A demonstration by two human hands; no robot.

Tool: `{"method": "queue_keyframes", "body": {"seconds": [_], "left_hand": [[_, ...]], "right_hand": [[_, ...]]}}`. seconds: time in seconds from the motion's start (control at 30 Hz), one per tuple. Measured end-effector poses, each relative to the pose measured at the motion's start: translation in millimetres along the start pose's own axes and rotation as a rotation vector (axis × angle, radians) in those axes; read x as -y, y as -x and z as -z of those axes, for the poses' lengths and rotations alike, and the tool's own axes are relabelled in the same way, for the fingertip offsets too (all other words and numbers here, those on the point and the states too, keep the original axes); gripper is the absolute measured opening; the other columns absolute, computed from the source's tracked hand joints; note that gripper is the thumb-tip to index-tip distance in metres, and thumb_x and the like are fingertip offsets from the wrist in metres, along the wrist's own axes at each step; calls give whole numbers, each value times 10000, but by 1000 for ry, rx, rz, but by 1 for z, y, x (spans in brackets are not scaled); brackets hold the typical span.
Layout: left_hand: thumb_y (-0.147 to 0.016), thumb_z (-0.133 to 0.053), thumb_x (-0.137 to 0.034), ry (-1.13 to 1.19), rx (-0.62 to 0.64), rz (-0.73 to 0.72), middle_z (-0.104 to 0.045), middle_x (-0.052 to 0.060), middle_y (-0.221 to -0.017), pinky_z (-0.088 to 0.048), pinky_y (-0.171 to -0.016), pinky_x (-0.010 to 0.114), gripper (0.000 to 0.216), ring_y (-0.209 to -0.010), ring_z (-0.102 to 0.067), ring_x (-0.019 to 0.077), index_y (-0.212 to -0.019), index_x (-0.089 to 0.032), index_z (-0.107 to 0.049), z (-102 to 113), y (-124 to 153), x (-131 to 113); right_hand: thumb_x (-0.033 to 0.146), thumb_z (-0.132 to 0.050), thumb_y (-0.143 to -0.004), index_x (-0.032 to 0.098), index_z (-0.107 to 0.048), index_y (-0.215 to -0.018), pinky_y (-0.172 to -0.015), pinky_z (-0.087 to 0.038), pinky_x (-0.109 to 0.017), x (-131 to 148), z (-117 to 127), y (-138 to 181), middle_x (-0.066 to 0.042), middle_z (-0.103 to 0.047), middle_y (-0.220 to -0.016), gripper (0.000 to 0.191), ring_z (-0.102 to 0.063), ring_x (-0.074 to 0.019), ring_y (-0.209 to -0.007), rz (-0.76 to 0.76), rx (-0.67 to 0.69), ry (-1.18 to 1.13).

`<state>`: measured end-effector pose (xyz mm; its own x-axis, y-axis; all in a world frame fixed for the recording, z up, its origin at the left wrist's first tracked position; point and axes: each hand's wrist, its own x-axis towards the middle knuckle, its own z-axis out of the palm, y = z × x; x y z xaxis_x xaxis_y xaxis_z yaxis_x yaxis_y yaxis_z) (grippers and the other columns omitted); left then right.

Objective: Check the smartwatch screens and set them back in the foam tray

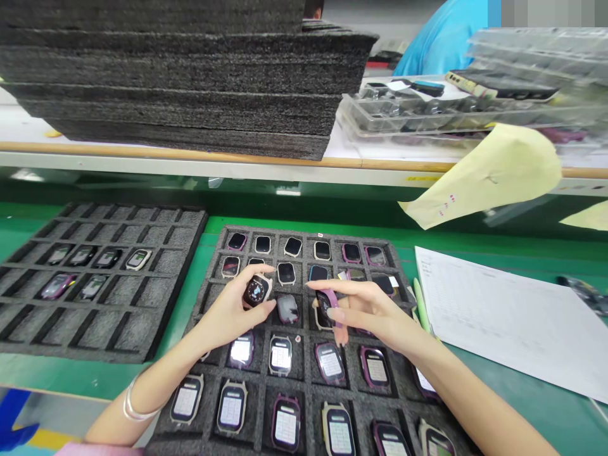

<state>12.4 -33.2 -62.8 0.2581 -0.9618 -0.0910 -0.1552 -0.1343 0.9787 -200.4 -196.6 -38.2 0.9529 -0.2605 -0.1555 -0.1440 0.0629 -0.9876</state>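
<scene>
My left hand (232,309) pinches a beige-cased smartwatch body (257,291) with a lit dial, held just above the middle foam tray (304,380). My right hand (365,308) grips a purple-cased smartwatch body (327,303) between thumb and fingers, close beside the left one. Below both hands, the tray's pockets hold several watch bodies, the near rows with bright screens and the far rows dark. A silver bracelet (135,408) circles my left wrist.
A second foam tray (102,316) at left holds several watch bodies. A printed sheet (503,316) and a green pen (420,304) lie at right. A stack of black foam (190,76) and clear plastic trays (451,107) sit on the shelf. A person in blue (441,38) is behind.
</scene>
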Motion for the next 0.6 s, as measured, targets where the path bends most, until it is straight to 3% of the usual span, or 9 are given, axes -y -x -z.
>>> {"method": "queue_keyframes", "body": {"seconds": [0.1, 0.27, 0.6], "left_hand": [[-803, -661, -172, 172, 57, 17, -564, 13, -989, -503, -558, 221, 534, -694, -546, 122, -1292, -255, -463, -3, -1, 1], [-814, -617, -135, 390, 136, 19, -606, 36, -966, -571, -706, 279, 464, -876, -621, 179, -1250, -217, -485, -5, -3, -4], [-855, -531, -120, 545, 171, 53, -657, 66, -1095, -577, -789, 322, 395, -990, -642, 204, -1232, -234, -557, -4, 0, -1]], "right_hand": [[359, -652, -935, 138, -520, -1398, -622, -570, -261, 1, -2, 0, -25, -728, -662, 530, -710, -172, -586, -9, -14, -54], [304, -649, -923, 167, -515, -1338, -622, -572, -269, 1, -8, -3, -120, -686, -1119, 457, -709, -165, -706, -24, -49, -212], [228, -589, -924, 191, -423, -1415, -552, -544, -220, -5, -12, -4, -97, -682, -1095, 519, -678, -146, -709, 8, -56, -149]]}}
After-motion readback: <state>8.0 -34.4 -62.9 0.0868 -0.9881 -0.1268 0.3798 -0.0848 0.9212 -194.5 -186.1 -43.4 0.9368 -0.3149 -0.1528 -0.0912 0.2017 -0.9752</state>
